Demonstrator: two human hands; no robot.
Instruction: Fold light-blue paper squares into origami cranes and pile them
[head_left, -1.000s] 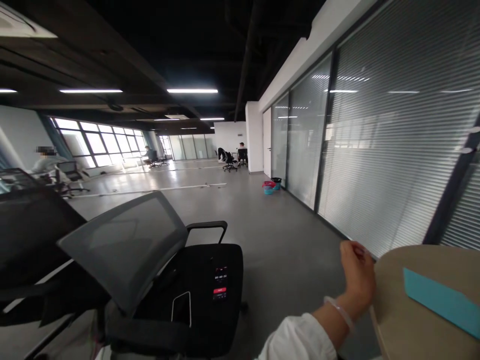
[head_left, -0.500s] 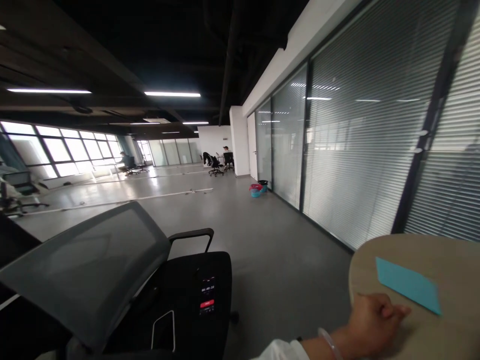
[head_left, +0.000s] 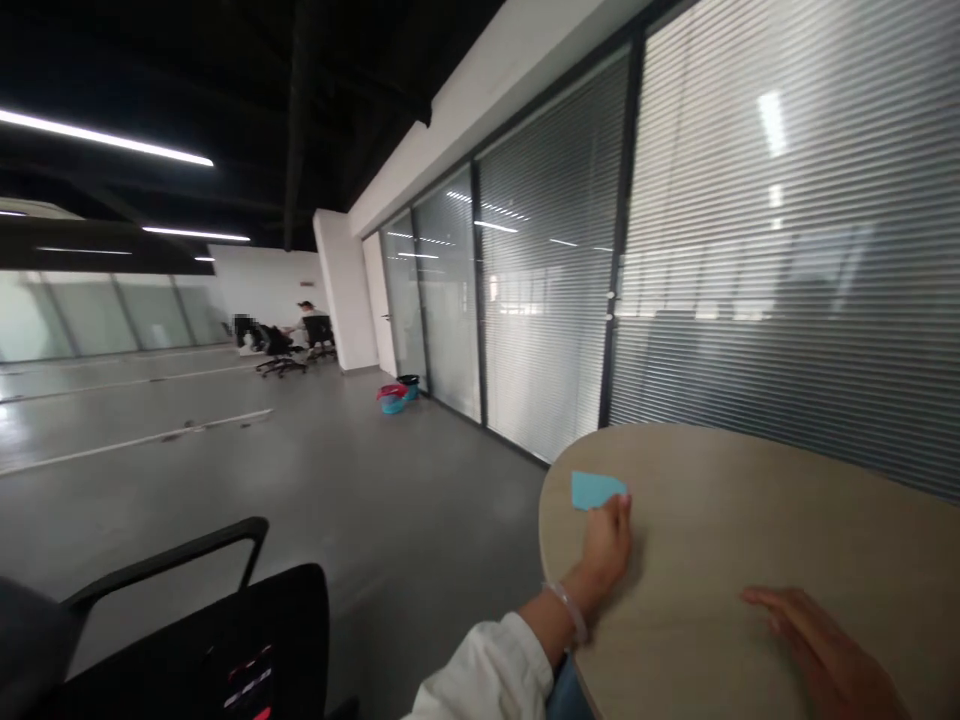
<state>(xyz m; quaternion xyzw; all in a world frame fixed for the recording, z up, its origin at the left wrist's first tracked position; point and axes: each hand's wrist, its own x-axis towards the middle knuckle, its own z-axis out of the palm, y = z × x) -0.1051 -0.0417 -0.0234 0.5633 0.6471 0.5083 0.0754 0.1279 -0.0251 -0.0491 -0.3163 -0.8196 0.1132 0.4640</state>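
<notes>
A small light-blue sheet of paper (head_left: 592, 489) lies near the far left edge of the round-ended wooden table (head_left: 720, 500). At the sheet's right corner is my left hand (head_left: 606, 545), its fingers closed together over that edge; a clear bracelet and white sleeve show behind it. My right hand (head_left: 825, 640) is low over the table at the lower right, fingers stretched out and holding nothing. Part of the sheet is hidden by the left fingers.
A black office chair (head_left: 292, 640) with a lit phone (head_left: 251, 685) on its seat stands at the lower left. Buckets (head_left: 392, 402) sit by the glass wall (head_left: 540, 320). Farther back, a person (head_left: 306, 312) sits among chairs.
The view has swung right, bringing more of the table in. My left hand has come onto the blue paper's edge. My right hand has entered at the lower right.
</notes>
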